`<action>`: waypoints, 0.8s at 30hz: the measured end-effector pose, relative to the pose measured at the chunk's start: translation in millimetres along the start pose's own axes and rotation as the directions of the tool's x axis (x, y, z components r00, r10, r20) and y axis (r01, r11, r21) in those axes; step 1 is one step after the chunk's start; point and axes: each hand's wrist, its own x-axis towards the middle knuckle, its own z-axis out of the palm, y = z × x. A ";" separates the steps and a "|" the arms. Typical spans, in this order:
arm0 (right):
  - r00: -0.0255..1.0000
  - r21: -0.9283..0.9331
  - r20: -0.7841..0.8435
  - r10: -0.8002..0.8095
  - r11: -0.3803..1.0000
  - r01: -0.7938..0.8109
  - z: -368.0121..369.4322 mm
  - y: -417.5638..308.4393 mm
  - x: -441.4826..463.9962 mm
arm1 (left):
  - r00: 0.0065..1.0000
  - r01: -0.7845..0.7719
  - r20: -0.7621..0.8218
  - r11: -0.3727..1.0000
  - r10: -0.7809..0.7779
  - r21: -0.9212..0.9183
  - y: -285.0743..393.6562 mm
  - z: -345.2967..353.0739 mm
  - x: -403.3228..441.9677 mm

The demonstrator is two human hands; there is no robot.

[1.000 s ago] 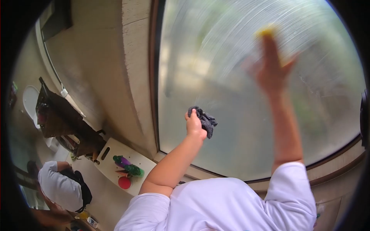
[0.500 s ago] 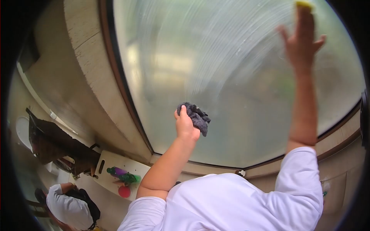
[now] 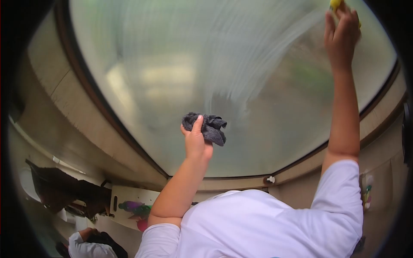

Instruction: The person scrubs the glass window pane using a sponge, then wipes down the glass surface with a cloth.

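My left hand point(image 3: 195, 139) is closed around a crumpled dark grey cloth point(image 3: 214, 129), thumb on top, in front of the lower part of a large glass pane point(image 3: 258, 137). High at the upper right, my right hand point(image 3: 343, 36) grips what looks like a yellow sponge point(image 3: 335, 4) against the glass. The fingers cover most of it, and yellow shows on both sides of them. Whitish streaks point(image 3: 241, 56) run in arcs over the upper and middle glass.
A dark frame point(image 3: 107, 107) borders the pane, with a pale wall beside it. At the lower left are a white board point(image 3: 129, 219) with purple and green bottles point(image 3: 134, 207), a dark hanging cloth point(image 3: 64, 187) and another person point(image 3: 92, 245). A small white fitting point(image 3: 270, 179) sits below the glass.
My right hand has turned and its fingers have bent round the yellow sponge. The view has shifted; my left hand still holds the cloth and appears slightly further left.
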 end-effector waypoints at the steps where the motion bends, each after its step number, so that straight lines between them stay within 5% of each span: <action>1: 0.987 0.155 0.023 0.157 0.975 -0.159 5.8 -4.1 3.3 | 1.000 0.000 0.030 1.000 0.000 -0.006 -4.7 -0.5 -0.8; 2: 0.950 0.302 0.046 0.310 0.902 -0.309 11.3 -8.2 6.5 | 1.000 0.018 0.024 1.000 -0.018 -0.012 -6.0 4.0 -2.4; 3: 0.960 0.244 0.072 0.270 0.929 -0.279 9.4 -21.1 -2.0 | 0.999 0.033 0.016 0.999 -0.033 -0.018 -4.2 8.6 -5.6; 5: 0.986 0.428 0.032 0.164 0.889 -0.162 -2.1 -72.6 -37.9 | 0.999 0.043 0.001 0.999 -0.043 -0.030 -5.7 8.6 -5.6; 6: 0.983 0.476 0.162 0.088 0.865 -0.156 -26.4 -118.3 -72.5 | 0.999 0.037 0.004 0.999 -0.037 -0.031 -5.6 8.4 -1.9; 8: 0.808 0.606 0.552 -0.207 0.765 -0.219 -66.1 -206.7 -207.3 | 1.000 0.031 0.002 0.999 -0.031 -0.036 -7.3 5.4 1.8; 10: 0.602 0.661 0.505 -0.619 0.726 0.192 -122.9 -238.1 -296.0 | 0.998 0.054 0.015 0.998 -0.054 -0.033 -8.3 1.8 3.3; 13: 0.644 0.552 0.560 -0.522 0.814 0.180 -119.7 -221.9 -284.7 | 0.999 0.036 0.025 0.999 -0.036 -0.032 -8.0 4.1 8.4; 14: 0.737 0.411 0.583 -0.340 0.907 0.094 -100.4 -211.4 -270.4 | 0.999 0.040 0.022 0.999 -0.039 -0.015 -10.3 3.2 6.1; 16: 0.920 0.444 0.393 0.008 0.874 -0.197 -53.8 -144.4 -158.0 | 0.998 -0.050 0.050 0.996 0.047 0.073 -13.5 16.9 -6.8; 17: 0.873 0.255 0.464 0.154 0.920 -0.298 -38.7 -111.2 -110.7 | 0.985 -0.143 0.121 0.977 0.125 0.159 -16.2 22.0 -14.4; 18: 0.959 0.280 0.157 0.236 0.921 -0.273 -17.3 -76.2 -67.8 | 0.959 -0.244 0.201 0.941 0.198 0.236 -19.5 26.1 -18.9; 19: 0.959 0.274 0.130 0.251 0.921 -0.278 -8.9 -63.6 -56.3 | 0.869 -0.466 0.341 0.822 0.357 0.328 -27.2 29.4 -17.4; 20: 0.958 0.266 0.103 0.269 0.920 -0.287 -4.9 -56.8 -52.2 | 0.668 -0.742 0.515 0.532 0.537 0.408 -25.2 33.6 -16.1; 22: 0.937 0.247 0.210 0.278 0.912 -0.326 -16.9 -68.3 -75.6 | 0.116 -0.936 0.838 -0.225 0.534 0.272 -19.5 46.5 -12.5; 23: 0.903 0.236 0.338 0.264 0.905 -0.354 -35.5 -102.8 -117.7 | 0.117 -0.970 0.787 -0.100 0.605 0.221 -22.4 52.0 -12.4; 24: 0.808 0.214 0.549 0.212 0.899 -0.382 -57.7 -138.6 -164.4 | 0.054 -0.967 0.828 -0.177 0.558 0.182 -20.2 54.7 -10.5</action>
